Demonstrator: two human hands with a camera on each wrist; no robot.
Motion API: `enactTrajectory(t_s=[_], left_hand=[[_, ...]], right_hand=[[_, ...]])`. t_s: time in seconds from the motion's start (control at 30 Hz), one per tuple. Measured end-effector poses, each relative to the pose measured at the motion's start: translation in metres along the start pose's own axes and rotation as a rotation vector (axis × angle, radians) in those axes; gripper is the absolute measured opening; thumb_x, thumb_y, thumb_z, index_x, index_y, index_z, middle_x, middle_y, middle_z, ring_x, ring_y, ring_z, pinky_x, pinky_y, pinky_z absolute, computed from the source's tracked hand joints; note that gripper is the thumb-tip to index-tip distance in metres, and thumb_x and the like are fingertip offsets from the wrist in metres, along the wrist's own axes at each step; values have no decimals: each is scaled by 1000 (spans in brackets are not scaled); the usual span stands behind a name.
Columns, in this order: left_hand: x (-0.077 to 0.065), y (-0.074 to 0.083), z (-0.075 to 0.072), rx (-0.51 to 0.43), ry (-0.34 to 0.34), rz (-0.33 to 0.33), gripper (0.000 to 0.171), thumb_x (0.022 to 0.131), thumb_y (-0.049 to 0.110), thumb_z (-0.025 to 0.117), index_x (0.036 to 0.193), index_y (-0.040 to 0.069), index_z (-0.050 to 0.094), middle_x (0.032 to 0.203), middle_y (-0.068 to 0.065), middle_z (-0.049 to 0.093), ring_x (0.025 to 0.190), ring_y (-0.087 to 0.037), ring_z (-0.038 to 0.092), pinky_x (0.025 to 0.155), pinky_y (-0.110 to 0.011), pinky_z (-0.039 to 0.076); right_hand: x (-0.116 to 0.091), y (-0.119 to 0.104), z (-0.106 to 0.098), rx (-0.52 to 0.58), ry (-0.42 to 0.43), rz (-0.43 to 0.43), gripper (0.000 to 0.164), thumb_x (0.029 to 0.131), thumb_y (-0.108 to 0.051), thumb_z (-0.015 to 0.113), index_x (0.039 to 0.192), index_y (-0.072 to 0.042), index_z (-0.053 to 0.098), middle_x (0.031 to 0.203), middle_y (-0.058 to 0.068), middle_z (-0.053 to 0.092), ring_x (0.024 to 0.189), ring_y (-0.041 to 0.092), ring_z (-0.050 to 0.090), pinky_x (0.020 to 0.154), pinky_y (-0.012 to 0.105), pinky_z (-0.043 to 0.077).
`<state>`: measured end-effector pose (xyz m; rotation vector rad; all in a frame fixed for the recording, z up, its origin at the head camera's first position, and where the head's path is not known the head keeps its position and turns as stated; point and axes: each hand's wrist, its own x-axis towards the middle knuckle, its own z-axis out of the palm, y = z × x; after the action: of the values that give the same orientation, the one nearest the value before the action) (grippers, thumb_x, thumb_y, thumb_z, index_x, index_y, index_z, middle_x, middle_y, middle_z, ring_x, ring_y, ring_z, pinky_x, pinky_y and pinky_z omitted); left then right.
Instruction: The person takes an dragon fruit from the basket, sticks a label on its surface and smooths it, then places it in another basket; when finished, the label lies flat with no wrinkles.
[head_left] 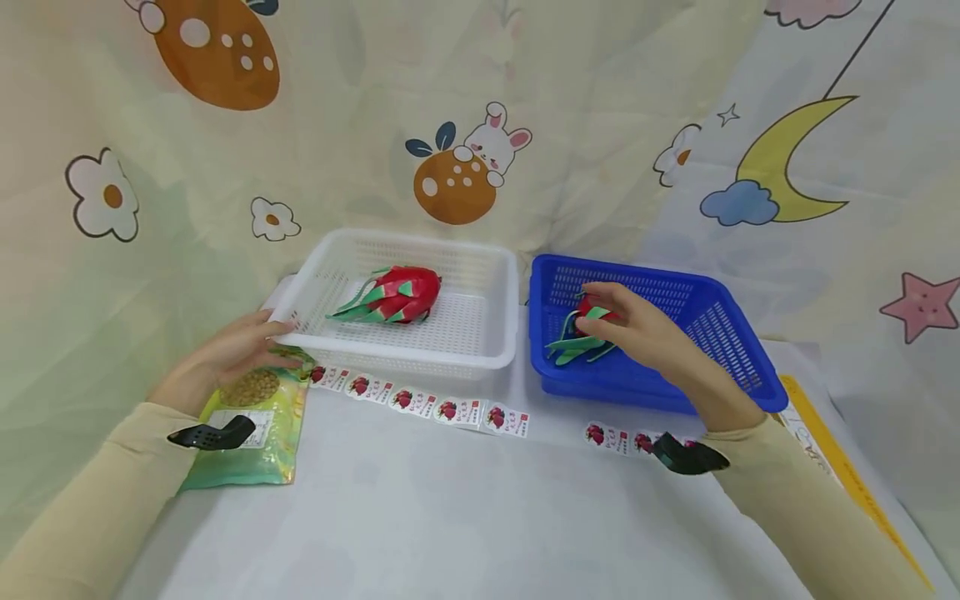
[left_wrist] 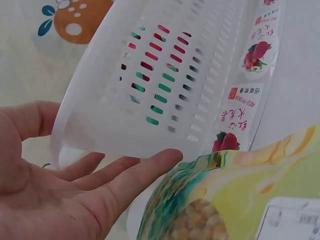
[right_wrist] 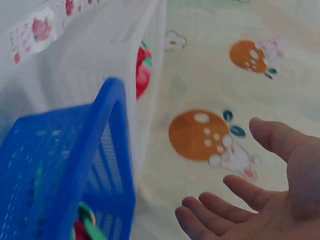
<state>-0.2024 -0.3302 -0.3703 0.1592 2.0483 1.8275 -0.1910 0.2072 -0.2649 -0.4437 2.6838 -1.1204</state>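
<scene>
My left hand (head_left: pixel 228 350) grips the near left corner of a white plastic basket (head_left: pixel 420 354), its thumb over the rim and its fingers beneath, as the left wrist view shows. A red dragon fruit (head_left: pixel 411 293) with green scales lies inside that basket. My right hand (head_left: pixel 637 325) hovers over a blue plastic basket (head_left: pixel 637 398), where a second dragon fruit (head_left: pixel 573 346) is partly covered by the hand in the head view. In the right wrist view the fingers are spread apart and hold nothing.
A yellow-green bag (head_left: pixel 288 450) of pale kernels lies under my left wrist. Strips of dragon fruit stickers (head_left: pixel 457 411) run along the white table (head_left: pixel 420 517) before both baskets. A yellow-edged sheet (head_left: pixel 832 437) lies at the right. Behind hangs a printed cloth (head_left: pixel 360 158).
</scene>
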Motion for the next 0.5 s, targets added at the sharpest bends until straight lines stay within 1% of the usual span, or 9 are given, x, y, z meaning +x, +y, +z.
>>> enactTrajectory(t_s=[0.07, 0.13, 0.23, 0.37, 0.43, 0.5], left_hand=[[2, -3, 2, -51, 4, -5, 65, 105, 23, 40, 156, 10, 2, 139, -6, 39, 106, -6, 63, 99, -55, 45], [4, -6, 4, -99, 8, 0, 65, 105, 22, 40, 156, 9, 1, 141, -7, 37, 107, -5, 62, 100, -55, 44], [6, -9, 10, -173, 24, 9, 64, 105, 20, 39, 156, 11, 2, 146, -9, 31, 107, -2, 62, 99, -51, 47], [5, -12, 15, -264, 41, 25, 62, 105, 19, 39, 156, 14, 4, 149, -8, 28, 109, -1, 60, 96, -44, 51], [3, -13, 15, -301, 55, 30, 62, 105, 18, 39, 157, 15, 4, 151, -9, 25, 110, -2, 60, 96, -43, 51], [3, -14, 15, -314, 63, 39, 62, 105, 18, 39, 157, 16, 4, 152, -10, 23, 111, -2, 59, 96, -42, 52]], right_hand=[[21, -13, 9, -5, -51, -12, 70, 95, -44, 58, 151, -14, 30, 154, 13, 35, 143, 35, 32, 111, 56, 34], [42, -25, 17, 8, -90, -25, 69, 94, -44, 60, 150, -15, 32, 154, 10, 37, 143, 30, 34, 112, 54, 34], [72, -41, 27, 38, -147, -39, 65, 93, -45, 61, 147, -19, 37, 151, 5, 41, 140, 25, 38, 113, 51, 34], [109, -59, 41, 19, -247, -34, 63, 91, -50, 60, 145, -25, 40, 149, -1, 43, 134, 23, 44, 111, 51, 36], [128, -66, 49, -3, -287, -33, 64, 91, -51, 60, 146, -25, 39, 149, -1, 42, 133, 24, 46, 109, 50, 39], [145, -72, 56, -19, -313, -32, 65, 91, -50, 59, 146, -25, 38, 150, 0, 42, 131, 24, 47, 108, 48, 41]])
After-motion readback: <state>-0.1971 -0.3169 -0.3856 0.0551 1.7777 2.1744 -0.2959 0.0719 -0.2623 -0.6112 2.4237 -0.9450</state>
